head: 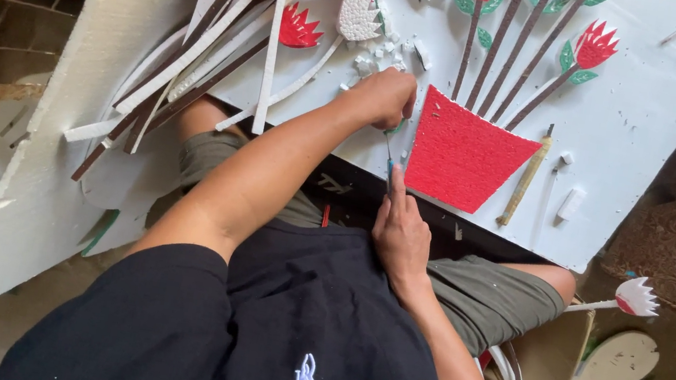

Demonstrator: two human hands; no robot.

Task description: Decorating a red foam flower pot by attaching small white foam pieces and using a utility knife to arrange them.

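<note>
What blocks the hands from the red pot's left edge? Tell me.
Nothing visible. The left hand holds a thin tool along the red pot's left edge, and the right hand touches the tool's lower end.

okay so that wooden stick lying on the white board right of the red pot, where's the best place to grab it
Probably at the middle of the stick, pinching across its narrow width from above. It lies flat on the board, both long sides free between the pot and small white scraps.
</note>
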